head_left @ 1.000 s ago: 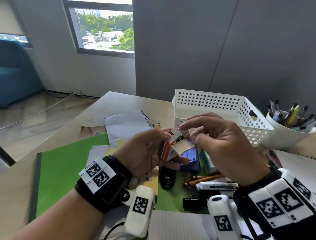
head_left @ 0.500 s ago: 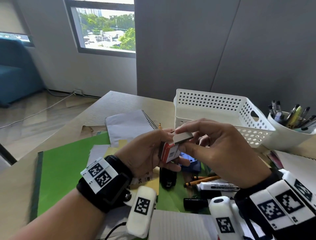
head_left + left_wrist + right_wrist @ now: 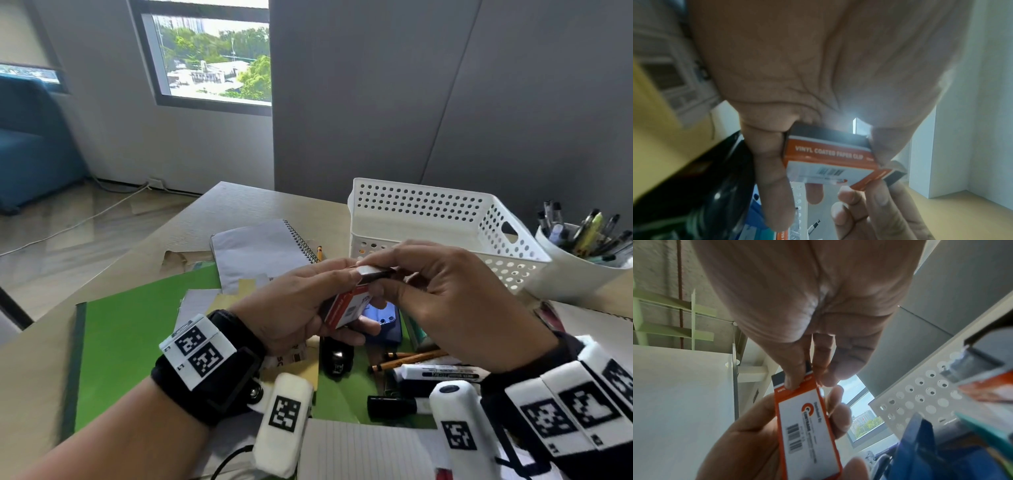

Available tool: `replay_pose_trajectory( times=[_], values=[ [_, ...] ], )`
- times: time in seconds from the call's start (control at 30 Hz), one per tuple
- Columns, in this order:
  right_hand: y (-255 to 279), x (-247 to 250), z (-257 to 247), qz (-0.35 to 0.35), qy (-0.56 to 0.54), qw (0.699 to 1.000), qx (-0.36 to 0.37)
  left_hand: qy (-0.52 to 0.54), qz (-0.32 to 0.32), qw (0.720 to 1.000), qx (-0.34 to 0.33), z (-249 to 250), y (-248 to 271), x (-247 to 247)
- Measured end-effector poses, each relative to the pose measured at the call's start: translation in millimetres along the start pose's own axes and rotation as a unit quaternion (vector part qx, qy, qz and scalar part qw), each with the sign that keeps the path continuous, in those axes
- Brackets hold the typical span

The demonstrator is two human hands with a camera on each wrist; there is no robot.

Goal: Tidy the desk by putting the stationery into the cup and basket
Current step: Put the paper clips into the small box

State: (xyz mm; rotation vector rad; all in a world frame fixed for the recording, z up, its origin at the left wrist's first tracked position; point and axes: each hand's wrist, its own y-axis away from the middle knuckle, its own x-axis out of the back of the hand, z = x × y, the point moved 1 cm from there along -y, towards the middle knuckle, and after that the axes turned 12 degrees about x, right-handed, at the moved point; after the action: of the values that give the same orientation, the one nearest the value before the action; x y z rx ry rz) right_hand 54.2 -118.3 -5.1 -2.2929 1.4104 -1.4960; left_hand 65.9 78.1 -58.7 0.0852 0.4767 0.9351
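A small orange and white paper clip box (image 3: pixel 349 306) (image 3: pixel 830 160) (image 3: pixel 807 420) hangs above the cluttered desk. My left hand (image 3: pixel 308 308) grips its body from the left. My right hand (image 3: pixel 428 284) pinches its dark end flap (image 3: pixel 375 274) between thumb and fingers, and the flap lies folded flat over the box end. The white perforated basket (image 3: pixel 445 219) stands just behind the hands. The white cup (image 3: pixel 575 274), holding several pens, is at the far right.
Under the hands lie a green folder (image 3: pixel 137 329), a spiral notebook (image 3: pixel 260 250), a blue item (image 3: pixel 387 322), pencils (image 3: pixel 407 359), markers (image 3: pixel 442 373) and a black object (image 3: pixel 337 359). A lined pad (image 3: pixel 359 448) lies at the near edge.
The box's end flap stood open a second ago; my right fingers have folded it down flat over the end. Both hands stay in about the same place.
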Motion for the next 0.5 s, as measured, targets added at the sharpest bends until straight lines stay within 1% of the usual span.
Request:
replay_pose_trajectory(
  times=[0.13,0.23,0.27,0.33,0.43,0.5],
  values=[
    [1,6,0,-0.007,0.04,0.999,0.011,0.021,-0.013,1.0,0.008,-1,-1,1],
    [1,9,3,-0.008,0.048,0.999,-0.013,0.048,-0.064,0.997,0.001,-1,1,5],
    [1,11,4,-0.005,0.044,0.999,-0.022,0.05,-0.068,0.996,-0.001,-1,1,6],
    [2,12,6,-0.003,0.027,0.999,-0.031,0.038,-0.053,0.998,-0.009,-3,0,9],
    [2,9,8,0.0,-0.009,0.999,-0.037,0.026,-0.03,0.999,-0.037,-1,-1,8],
    [2,7,10,0.028,-0.025,0.999,-0.032,0.024,-0.024,0.998,-0.053,2,0,7]
  ],
)
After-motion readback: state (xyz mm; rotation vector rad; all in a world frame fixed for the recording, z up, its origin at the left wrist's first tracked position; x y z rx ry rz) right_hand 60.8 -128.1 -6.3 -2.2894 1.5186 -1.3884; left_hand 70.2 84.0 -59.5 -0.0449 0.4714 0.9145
